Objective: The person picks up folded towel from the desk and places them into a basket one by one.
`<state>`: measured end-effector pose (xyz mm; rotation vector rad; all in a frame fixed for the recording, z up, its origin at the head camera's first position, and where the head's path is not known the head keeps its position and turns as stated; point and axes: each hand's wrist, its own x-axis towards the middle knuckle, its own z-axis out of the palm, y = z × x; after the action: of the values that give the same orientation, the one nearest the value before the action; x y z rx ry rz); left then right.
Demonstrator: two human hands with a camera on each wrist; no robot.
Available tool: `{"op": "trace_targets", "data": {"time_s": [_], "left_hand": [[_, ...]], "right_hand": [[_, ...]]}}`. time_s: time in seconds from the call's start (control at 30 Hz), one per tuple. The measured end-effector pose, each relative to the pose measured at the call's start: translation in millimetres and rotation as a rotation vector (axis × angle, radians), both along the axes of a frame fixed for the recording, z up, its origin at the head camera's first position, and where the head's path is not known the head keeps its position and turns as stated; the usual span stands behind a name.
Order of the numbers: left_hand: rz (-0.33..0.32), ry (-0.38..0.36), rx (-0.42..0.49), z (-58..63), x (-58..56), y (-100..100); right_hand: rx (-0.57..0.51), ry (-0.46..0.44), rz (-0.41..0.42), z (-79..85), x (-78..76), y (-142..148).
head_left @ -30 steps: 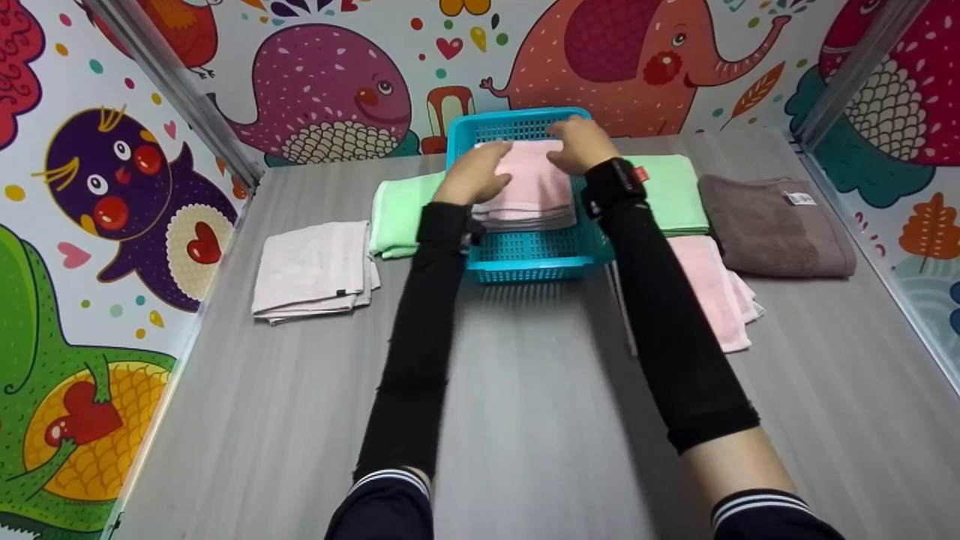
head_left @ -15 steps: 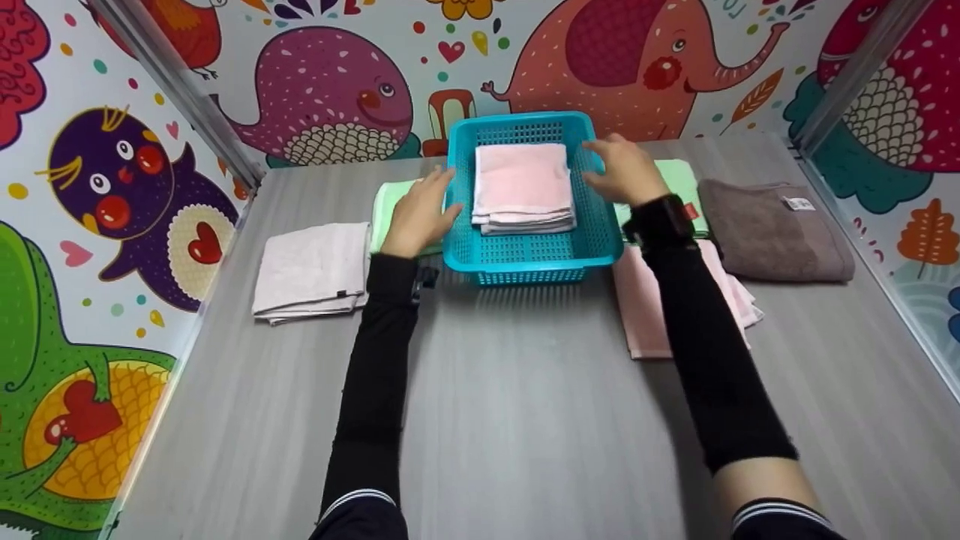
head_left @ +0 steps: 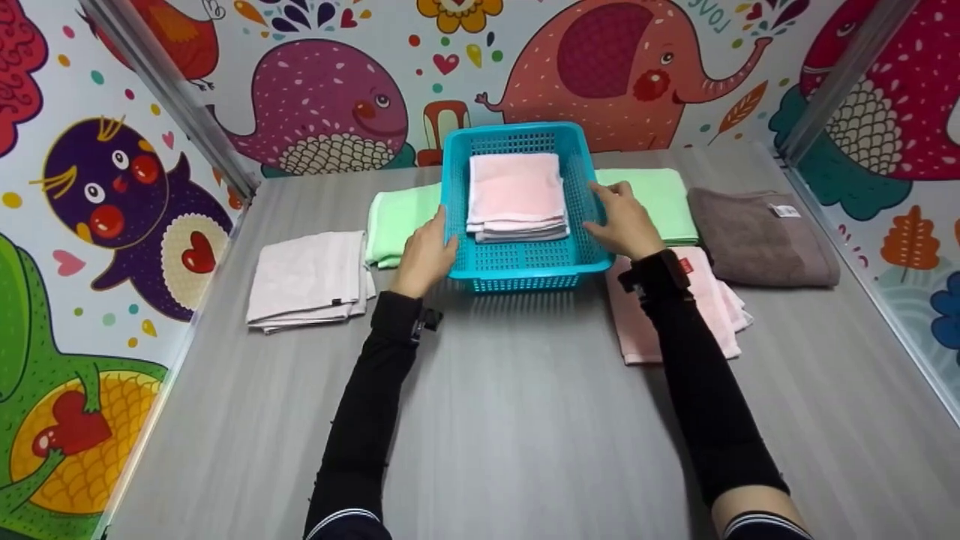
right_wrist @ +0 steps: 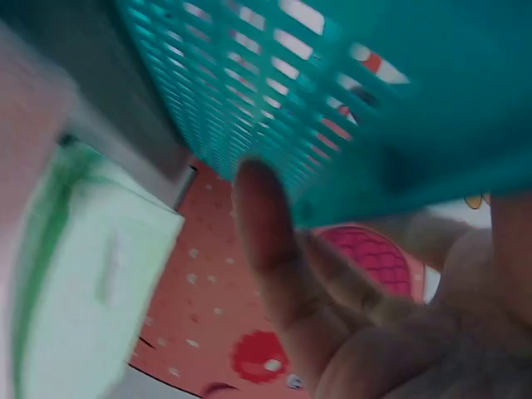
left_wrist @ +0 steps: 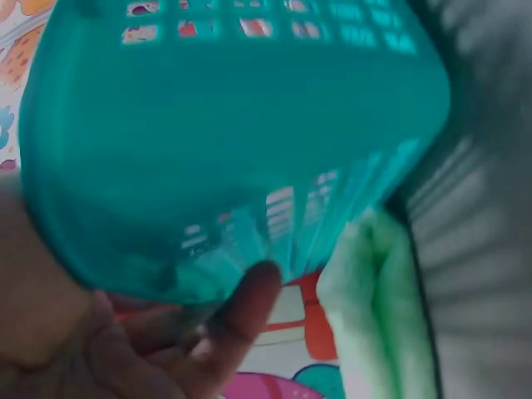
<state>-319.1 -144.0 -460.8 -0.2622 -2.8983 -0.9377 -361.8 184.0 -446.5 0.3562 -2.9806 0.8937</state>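
Observation:
A blue plastic basket (head_left: 529,274) with a mesh of slots stands at the back of the table. Inside it lies a stack of folded pink towels (head_left: 516,187). My left hand (head_left: 426,256) grips the basket's left rim, its fingers (left_wrist: 241,320) under the lip against the outer wall. On the opposite side my right hand (head_left: 626,223) holds the right rim. In the right wrist view, its fingers (right_wrist: 270,224) reach up along the slotted wall below the rim. Parts of both thumbs are hidden by the basket in the wrist views.
Left of the basket lie a folded green towel (head_left: 401,221) and a pale pinkish towel (head_left: 306,277). To the right are another green towel (head_left: 660,199), pink towels (head_left: 637,330) and a brown towel (head_left: 761,240). A cartoon-printed wall (head_left: 450,97) stands close behind the basket.
My hands have left the pink stack inside the basket, spread apart to either side, then closed in on the left and right rims. The stack stays in the basket.

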Motion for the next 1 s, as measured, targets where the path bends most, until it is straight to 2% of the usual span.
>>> {"op": "trace_targets", "data": {"time_s": [0.1,0.27,0.47,0.6,0.7,0.77,0.83,0.9,1.0], "left_hand": [[0.004,-0.002,0.030,-2.6,0.2,-1.0],[-0.010,-0.025,0.034,-3.7,-2.4,-0.6],[-0.011,-0.033,0.030,-5.9,-2.1,-2.9],[-0.024,-0.043,0.063,-7.0,-0.2,-5.7],[-0.041,-0.061,0.088,-5.0,0.9,-14.8],[-0.034,-0.071,0.092,-1.3,0.0,-26.8],[0.003,-0.058,0.087,2.4,-1.4,-45.5],[0.080,-0.037,0.057,5.8,-1.4,-71.2],[0.248,-0.036,0.002,5.8,2.7,-122.8]], "right_hand": [[-0.029,-0.048,-0.024,-7.2,-3.1,-1.3],[-0.046,-0.116,-0.031,-10.1,-6.1,-0.1],[-0.063,-0.148,-0.016,-11.1,-7.3,-3.6],[-0.087,-0.148,-0.024,-12.4,-7.1,-3.4],[-0.107,-0.145,-0.031,-13.5,-6.3,-3.2],[-0.109,-0.141,-0.031,-13.4,-5.8,-3.1],[-0.102,-0.133,-0.027,-13.6,-5.2,-2.5],[-0.094,-0.124,-0.024,-13.6,-4.4,-2.3],[-0.082,-0.110,-0.021,-12.9,-4.0,-2.2]]}}
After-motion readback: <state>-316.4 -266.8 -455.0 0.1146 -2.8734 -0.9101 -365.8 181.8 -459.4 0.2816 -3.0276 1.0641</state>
